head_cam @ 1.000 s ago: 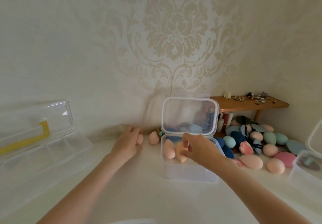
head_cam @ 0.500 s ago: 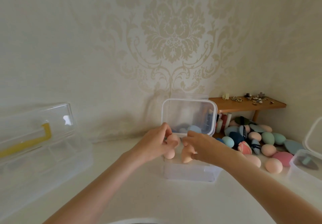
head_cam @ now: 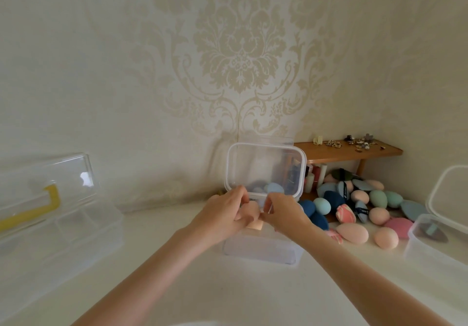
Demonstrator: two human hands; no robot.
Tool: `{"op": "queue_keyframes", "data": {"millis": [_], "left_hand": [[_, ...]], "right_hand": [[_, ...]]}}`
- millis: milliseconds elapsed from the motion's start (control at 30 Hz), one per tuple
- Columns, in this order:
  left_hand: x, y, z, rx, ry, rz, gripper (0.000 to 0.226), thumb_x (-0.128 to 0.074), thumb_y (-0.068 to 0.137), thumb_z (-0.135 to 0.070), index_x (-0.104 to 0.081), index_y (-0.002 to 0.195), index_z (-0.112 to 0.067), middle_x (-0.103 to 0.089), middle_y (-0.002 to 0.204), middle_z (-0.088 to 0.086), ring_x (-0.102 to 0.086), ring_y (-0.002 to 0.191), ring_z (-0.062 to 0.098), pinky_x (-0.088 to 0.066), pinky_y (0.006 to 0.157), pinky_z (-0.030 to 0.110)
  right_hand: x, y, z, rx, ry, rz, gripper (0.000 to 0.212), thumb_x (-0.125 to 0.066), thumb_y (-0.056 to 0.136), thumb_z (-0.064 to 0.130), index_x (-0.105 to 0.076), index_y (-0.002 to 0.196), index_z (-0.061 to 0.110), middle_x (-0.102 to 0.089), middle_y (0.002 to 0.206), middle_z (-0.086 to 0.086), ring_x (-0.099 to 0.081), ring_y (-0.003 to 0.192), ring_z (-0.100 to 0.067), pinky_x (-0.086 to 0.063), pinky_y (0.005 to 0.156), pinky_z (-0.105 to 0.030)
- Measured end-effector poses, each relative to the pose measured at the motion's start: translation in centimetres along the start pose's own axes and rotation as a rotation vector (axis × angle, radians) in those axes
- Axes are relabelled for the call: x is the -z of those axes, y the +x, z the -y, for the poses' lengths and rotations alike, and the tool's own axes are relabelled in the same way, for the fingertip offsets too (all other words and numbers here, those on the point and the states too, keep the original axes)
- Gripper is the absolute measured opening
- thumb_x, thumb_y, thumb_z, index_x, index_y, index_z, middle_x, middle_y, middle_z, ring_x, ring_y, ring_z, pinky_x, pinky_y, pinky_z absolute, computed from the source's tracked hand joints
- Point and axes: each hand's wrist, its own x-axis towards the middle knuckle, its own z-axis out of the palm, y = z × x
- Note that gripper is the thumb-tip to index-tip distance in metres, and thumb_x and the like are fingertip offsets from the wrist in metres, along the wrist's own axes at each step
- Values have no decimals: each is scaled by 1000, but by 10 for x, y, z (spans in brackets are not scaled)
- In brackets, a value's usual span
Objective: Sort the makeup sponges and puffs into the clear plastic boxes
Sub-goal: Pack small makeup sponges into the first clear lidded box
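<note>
A small clear plastic box (head_cam: 260, 253) stands at the centre of the white table, its lid (head_cam: 266, 166) hinged upright behind it. Both hands meet over the box's opening. My left hand (head_cam: 222, 215) curls its fingers round a peach makeup sponge (head_cam: 252, 210). My right hand (head_cam: 283, 215) curls against it from the right, and a second peach sponge (head_cam: 255, 225) shows just below the fingertips. The hands hide the rest of the box's inside. A loose pile of sponges and puffs (head_cam: 354, 206) in peach, blue, green and pink lies to the right.
A large clear case with a yellow handle (head_cam: 50, 199) sits open at the left. Another clear box (head_cam: 435, 254) holding a grey-blue puff stands at the right edge. A low wooden shelf (head_cam: 354, 152) with small trinkets runs along the patterned wall behind the pile.
My left hand came from the table at the left, carrying a peach sponge to the box. Both hands have since closed together over the box's opening.
</note>
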Motion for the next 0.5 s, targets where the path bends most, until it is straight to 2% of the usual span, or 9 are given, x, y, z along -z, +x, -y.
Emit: {"op": "queue_keyframes", "data": {"millis": [67, 133, 200, 233, 333, 400, 500], "left_hand": [[-2, 1, -1, -23, 59, -27, 29, -59, 87, -28, -46, 108, -12, -61, 107, 0, -60, 95, 20, -37, 71, 26], [-5, 3, -1, -32, 60, -52, 30, -61, 86, -26, -47, 108, -12, -60, 110, -2, -61, 97, 19, -45, 81, 31], [-6, 5, 0, -18, 27, -49, 31, -63, 84, -27, -48, 107, -14, -59, 110, -4, -61, 96, 16, -47, 88, 37], [-7, 5, 1, -9, 9, -38, 32, -64, 83, -28, -48, 107, -15, -60, 110, -5, -61, 96, 15, -46, 90, 39], [-8, 8, 2, 29, -38, 12, 40, -67, 80, -34, -47, 111, -19, -63, 110, -9, -60, 100, 12, -45, 94, 40], [-7, 11, 3, 75, -41, 67, 53, -70, 76, -38, -44, 119, -21, -63, 115, -10, -59, 106, 12, -43, 98, 38], [-7, 15, 10, 151, -98, 159, 63, -73, 72, -40, -42, 125, -23, -60, 121, -9, -56, 113, 14, -41, 101, 35]], "right_hand": [[1, 1, -1, 5, 199, 13, 3, -53, 92, 12, -56, 94, 13, -71, 81, -9, -63, 57, -11, -52, 60, -19], [5, 2, -4, -54, 451, 71, 14, -46, 93, 3, -57, 97, 11, -74, 80, -12, -69, 64, -18, -59, 69, -27], [9, 1, -5, -120, 711, 131, 18, -42, 95, 5, -58, 102, 9, -72, 73, -13, -70, 67, -25, -61, 68, -29], [10, 1, -5, -116, 758, 150, 15, -45, 96, 11, -59, 103, 10, -71, 73, -13, -70, 68, -26, -61, 69, -30], [11, 0, -3, -84, 649, 186, 16, -61, 88, 27, -56, 102, 20, -72, 80, -7, -72, 73, -21, -60, 71, -27], [12, 0, -2, -83, 636, 208, 23, -65, 86, 22, -56, 106, 20, -71, 86, -8, -71, 73, -19, -60, 69, -25], [20, -1, -2, -100, 776, 239, 33, -63, 87, 10, -56, 119, 14, -67, 107, -20, -70, 80, -26, -59, 69, -26]]}}
